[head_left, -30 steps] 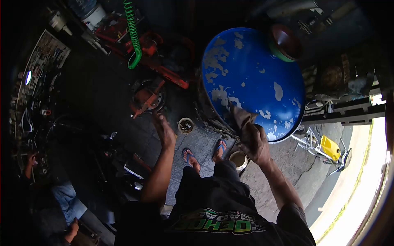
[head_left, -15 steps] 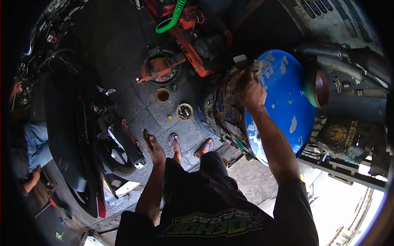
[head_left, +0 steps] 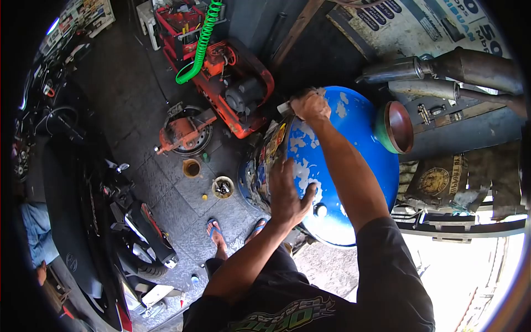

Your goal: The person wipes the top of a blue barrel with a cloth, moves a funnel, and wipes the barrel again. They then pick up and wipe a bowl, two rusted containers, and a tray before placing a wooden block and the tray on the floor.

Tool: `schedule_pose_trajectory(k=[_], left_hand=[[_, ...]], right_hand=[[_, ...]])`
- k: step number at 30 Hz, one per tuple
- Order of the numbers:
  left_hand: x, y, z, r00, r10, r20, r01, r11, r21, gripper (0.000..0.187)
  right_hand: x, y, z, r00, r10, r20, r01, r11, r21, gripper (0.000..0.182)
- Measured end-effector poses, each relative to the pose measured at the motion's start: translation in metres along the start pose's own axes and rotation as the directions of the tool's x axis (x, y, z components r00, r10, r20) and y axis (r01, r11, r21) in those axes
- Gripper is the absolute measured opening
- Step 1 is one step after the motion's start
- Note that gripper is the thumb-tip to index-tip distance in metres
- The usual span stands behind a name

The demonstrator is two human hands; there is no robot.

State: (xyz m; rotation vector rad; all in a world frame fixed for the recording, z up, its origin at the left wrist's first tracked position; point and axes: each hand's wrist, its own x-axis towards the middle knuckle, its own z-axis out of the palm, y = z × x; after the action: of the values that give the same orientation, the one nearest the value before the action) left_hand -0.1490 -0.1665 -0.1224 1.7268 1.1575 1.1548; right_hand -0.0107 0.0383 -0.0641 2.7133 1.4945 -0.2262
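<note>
My right hand (head_left: pixel 312 106) is over the far left edge of a blue drum (head_left: pixel 368 182), fingers curled in; what they grip, if anything, is hidden. A pale grey flat-sided piece (head_left: pixel 284 108) shows right beside those fingers. My left hand (head_left: pixel 289 198) is open with fingers spread, over the drum's left side, where the blue paint is worn to grey patches. Close by its thumb is a small white cap (head_left: pixel 320 210) on the drum top. On the drum's right edge sits a bowl (head_left: pixel 399 127), green outside and brown inside.
A red air compressor (head_left: pixel 235 99) with a green coiled hose (head_left: pixel 202 50) stands ahead. On the floor are a wheel (head_left: pixel 193 133), a brown container (head_left: pixel 191 167) and a tub of metal parts (head_left: pixel 223 187). Motorcycles (head_left: pixel 77 210) line the left; exhaust mufflers (head_left: pixel 392 71) lie right. A person's hand (head_left: pixel 41 273) shows far left.
My left hand has risen from beside my leg to over the drum's left side. My right hand has shifted toward the drum's far edge. The view has swung right.
</note>
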Motion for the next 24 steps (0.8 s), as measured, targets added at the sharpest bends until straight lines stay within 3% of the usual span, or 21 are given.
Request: schedule_pose_trajectory(k=[1, 3, 4, 5, 6, 8, 10, 11, 12, 14, 15, 16, 17, 18, 19, 20, 21, 22, 24], left_hand=[[0.008, 0.009, 0.007, 1.0, 0.009, 0.001, -0.009, 1.0, 0.006, 0.081], [0.028, 0.018, 0.017, 1.0, 0.005, -0.018, 0.001, 0.95, 0.312, 0.081], [0.028, 0.015, 0.02, 1.0, -0.002, -0.005, 0.004, 0.912, 0.409, 0.079], [0.029, 0.012, 0.024, 1.0, -0.004, -0.015, 0.01, 0.906, 0.423, 0.079], [0.03, 0.011, 0.026, 1.0, 0.003, -0.026, 0.009, 0.894, 0.448, 0.078], [0.029, 0.012, 0.024, 0.999, -0.032, -0.023, 0.039, 0.879, 0.476, 0.079], [0.029, 0.009, 0.026, 0.999, -0.029, -0.027, 0.039, 0.876, 0.481, 0.082], [0.029, 0.008, 0.027, 0.999, -0.024, -0.023, 0.032, 0.879, 0.476, 0.083], [0.028, 0.004, 0.03, 1.0, -0.004, -0.028, 0.016, 0.885, 0.465, 0.086], [0.027, 0.005, 0.028, 0.999, -0.026, -0.021, 0.033, 0.905, 0.425, 0.088], [0.026, 0.007, 0.028, 0.998, -0.045, -0.032, 0.054, 0.924, 0.378, 0.091], [0.019, -0.002, 0.033, 0.999, -0.011, -0.05, 0.026, 0.949, 0.315, 0.096], [0.017, -0.004, 0.031, 0.997, 0.006, -0.076, 0.013, 0.969, 0.246, 0.097], [0.012, -0.008, 0.032, 0.99, 0.036, -0.136, -0.017, 0.991, 0.133, 0.098], [0.011, -0.011, 0.038, 0.971, 0.028, -0.237, -0.058, 0.991, -0.118, 0.098], [0.013, 0.004, 0.035, 0.962, -0.054, -0.269, -0.053, 0.926, -0.374, 0.1], [0.009, -0.002, 0.032, 0.954, -0.082, -0.29, -0.033, 0.928, -0.372, 0.093], [0.005, -0.009, 0.029, 0.944, -0.111, -0.31, -0.013, 0.929, -0.371, 0.087], [0.002, -0.025, 0.015, 0.906, -0.188, -0.38, 0.015, 0.91, -0.414, 0.084]], right_hand=[[0.021, 0.012, 0.008, 1.0, 0.001, -0.005, 0.0, 1.0, 0.01, 0.05], [0.086, 0.045, 0.03, 0.985, 0.005, -0.171, -0.017, 0.998, -0.065, 0.049], [0.087, 0.045, 0.0, 0.984, 0.178, -0.012, -0.177, 0.982, 0.061, 0.046], [0.087, 0.048, -0.034, 0.932, 0.321, 0.17, -0.347, 0.925, 0.156, 0.044], [0.16, 0.105, 0.011, 0.964, 0.248, -0.101, -0.256, 0.963, -0.079, 0.039], [0.138, 0.122, -0.044, 0.885, 0.442, 0.148, -0.466, 0.846, 0.26, 0.037], [0.233, 0.207, 0.008, 0.927, 0.375, 0.023, -0.373, 0.912, 0.172, 0.032], [0.225, 0.21, -0.006, 0.925, 0.372, -0.079, -0.364, 0.926, 0.102, 0.031], [0.221, 0.202, -0.013, 0.921, 0.383, -0.076, -0.374, 0.921, 0.113, 0.031], [0.184, 0.166, -0.023, 0.834, 0.521, 0.182, -0.552, 0.782, 0.29, 0.027], [0.134, 0.125, -0.041, 0.885, 0.427, 0.186, -0.466, 0.81, 0.357, 0.026], [0.123, 0.097, -0.037, 0.939, 0.304, 0.162, -0.322, 0.942, 0.097, 0.029], [0.077, 0.069, -0.046, 0.957, -0.168, 0.237, 0.258, 0.867, -0.427, 0.037], [0.075, 0.047, -0.015, 0.998, -0.019, 0.057, 0.029, 0.983, -0.182, 0.044], [0.039, 0.032, -0.004, 0.998, -0.056, 0.015, 0.057, 0.998, -0.004, 0.045], [0.027, 0.034, 0.043, 0.928, -0.335, -0.164, 0.311, 0.938, -0.156, 0.042], [-0.027, 0.028, 0.042, 0.922, -0.303, -0.243, 0.304, 0.952, -0.033, 0.038], [-0.06, 0.039, 0.055, 0.85, -0.492, -0.19, 0.494, 0.869, -0.039, 0.037], [-0.14, 0.057, 0.036, 0.884, -0.467, -0.032, 0.465, 0.868, 0.174, 0.06]])
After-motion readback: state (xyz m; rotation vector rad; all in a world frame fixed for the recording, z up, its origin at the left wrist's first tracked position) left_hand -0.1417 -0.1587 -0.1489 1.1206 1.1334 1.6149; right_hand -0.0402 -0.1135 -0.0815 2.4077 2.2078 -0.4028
